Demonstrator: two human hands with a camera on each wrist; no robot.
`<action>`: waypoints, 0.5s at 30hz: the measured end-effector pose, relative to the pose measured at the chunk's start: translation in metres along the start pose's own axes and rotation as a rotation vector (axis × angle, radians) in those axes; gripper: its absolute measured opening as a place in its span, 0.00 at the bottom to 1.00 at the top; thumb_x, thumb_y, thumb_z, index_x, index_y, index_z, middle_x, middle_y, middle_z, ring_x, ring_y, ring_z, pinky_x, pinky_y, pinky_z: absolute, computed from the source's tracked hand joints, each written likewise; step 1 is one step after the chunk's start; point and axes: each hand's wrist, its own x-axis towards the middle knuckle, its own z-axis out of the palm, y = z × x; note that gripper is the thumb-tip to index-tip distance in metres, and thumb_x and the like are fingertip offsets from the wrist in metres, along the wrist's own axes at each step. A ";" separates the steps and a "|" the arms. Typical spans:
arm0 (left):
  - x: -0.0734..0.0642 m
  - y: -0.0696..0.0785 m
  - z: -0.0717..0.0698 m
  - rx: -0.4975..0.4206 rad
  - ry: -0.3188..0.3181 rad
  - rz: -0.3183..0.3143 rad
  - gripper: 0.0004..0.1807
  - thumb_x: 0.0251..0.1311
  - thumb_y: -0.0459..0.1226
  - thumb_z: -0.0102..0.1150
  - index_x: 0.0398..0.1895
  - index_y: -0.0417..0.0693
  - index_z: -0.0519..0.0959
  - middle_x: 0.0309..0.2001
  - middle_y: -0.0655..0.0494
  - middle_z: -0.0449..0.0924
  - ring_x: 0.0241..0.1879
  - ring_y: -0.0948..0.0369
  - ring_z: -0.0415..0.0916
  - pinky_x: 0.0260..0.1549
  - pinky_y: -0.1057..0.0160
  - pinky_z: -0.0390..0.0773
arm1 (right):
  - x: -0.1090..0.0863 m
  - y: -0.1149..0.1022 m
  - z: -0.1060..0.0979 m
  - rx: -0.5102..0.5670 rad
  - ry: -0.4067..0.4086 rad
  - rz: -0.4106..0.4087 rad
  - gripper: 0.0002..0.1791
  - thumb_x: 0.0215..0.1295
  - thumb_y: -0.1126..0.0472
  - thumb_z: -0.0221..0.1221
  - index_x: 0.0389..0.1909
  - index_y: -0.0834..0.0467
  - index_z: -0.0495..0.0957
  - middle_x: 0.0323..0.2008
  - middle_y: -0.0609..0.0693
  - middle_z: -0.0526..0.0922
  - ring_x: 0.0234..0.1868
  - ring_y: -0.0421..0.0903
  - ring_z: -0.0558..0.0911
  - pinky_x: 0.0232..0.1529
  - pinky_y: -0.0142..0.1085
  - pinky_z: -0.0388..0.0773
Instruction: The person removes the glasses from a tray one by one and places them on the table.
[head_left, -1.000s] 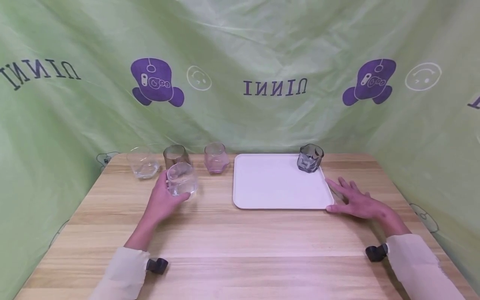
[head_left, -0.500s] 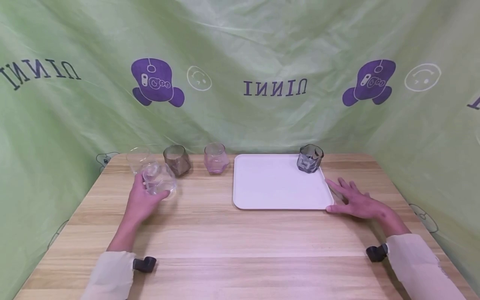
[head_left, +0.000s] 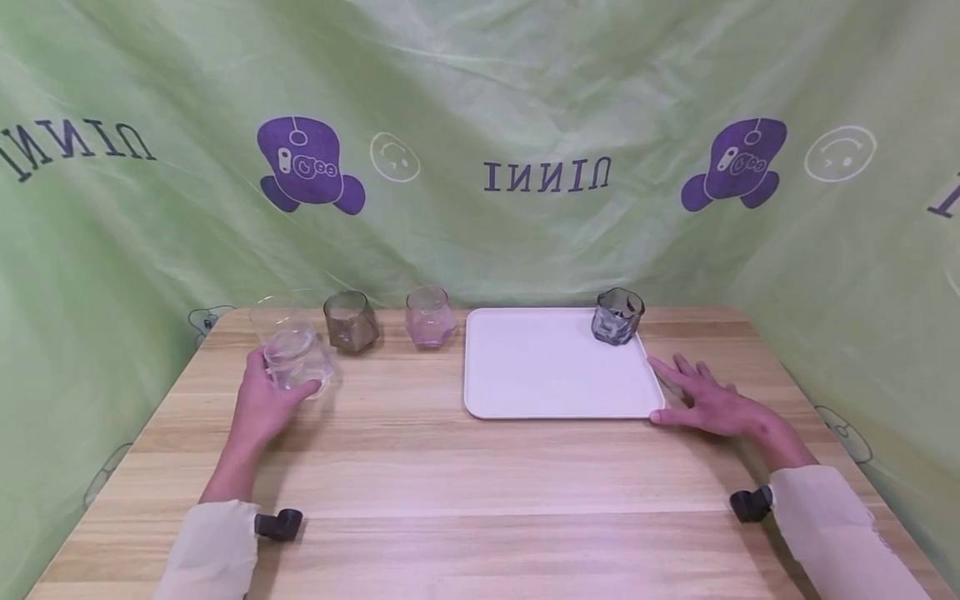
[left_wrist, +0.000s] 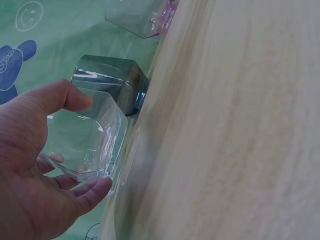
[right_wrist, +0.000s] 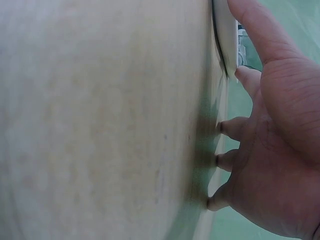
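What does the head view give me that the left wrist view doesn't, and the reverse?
Only the head view: white tray, dark faceted glass at its far right corner, right hand.
Only the left wrist view: the palm side of the left hand.
Both: that hand, the held clear glass, smoky glass, pink glass, wooden table, green cloth.

And here we are in a curtained tabletop booth, more like a small recording set than a lived-in room! Pale green fabric (head_left: 450, 92) hangs across the back and down both sides, printed with purple cartoon heads (head_left: 307, 162), smiley faces (head_left: 395, 157) and lettering (head_left: 547, 175). A wood-grain table (head_left: 420, 483) sits close within it, a black wrist camera (head_left: 279, 525) at each pale sleeve (head_left: 206, 550). Any room beyond is hidden.
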 end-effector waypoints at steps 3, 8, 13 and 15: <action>0.000 -0.001 -0.001 0.009 -0.006 -0.017 0.55 0.55 0.33 0.75 0.76 0.29 0.46 0.70 0.22 0.57 0.67 0.29 0.60 0.66 0.32 0.62 | 0.000 -0.001 -0.001 -0.002 0.003 -0.001 0.53 0.67 0.41 0.64 0.84 0.51 0.45 0.77 0.77 0.36 0.72 0.84 0.33 0.52 0.87 0.30; 0.001 -0.003 -0.001 0.021 -0.015 -0.041 0.55 0.56 0.35 0.75 0.76 0.29 0.46 0.70 0.22 0.57 0.66 0.29 0.61 0.66 0.32 0.62 | -0.002 -0.004 -0.001 0.009 -0.004 0.006 0.53 0.68 0.41 0.64 0.84 0.52 0.45 0.77 0.77 0.35 0.72 0.84 0.32 0.53 0.87 0.29; 0.001 -0.005 0.000 0.015 -0.012 -0.055 0.55 0.56 0.35 0.75 0.77 0.29 0.46 0.70 0.22 0.56 0.66 0.29 0.61 0.66 0.32 0.62 | -0.002 -0.005 -0.001 0.009 -0.005 0.007 0.53 0.68 0.41 0.64 0.84 0.52 0.45 0.77 0.77 0.35 0.72 0.83 0.32 0.53 0.86 0.28; 0.001 -0.005 0.000 0.008 -0.007 -0.054 0.55 0.57 0.35 0.75 0.77 0.29 0.46 0.70 0.22 0.57 0.66 0.29 0.61 0.66 0.32 0.62 | -0.002 -0.004 -0.001 0.005 -0.003 0.005 0.53 0.68 0.41 0.64 0.84 0.52 0.46 0.77 0.77 0.35 0.72 0.83 0.32 0.53 0.87 0.29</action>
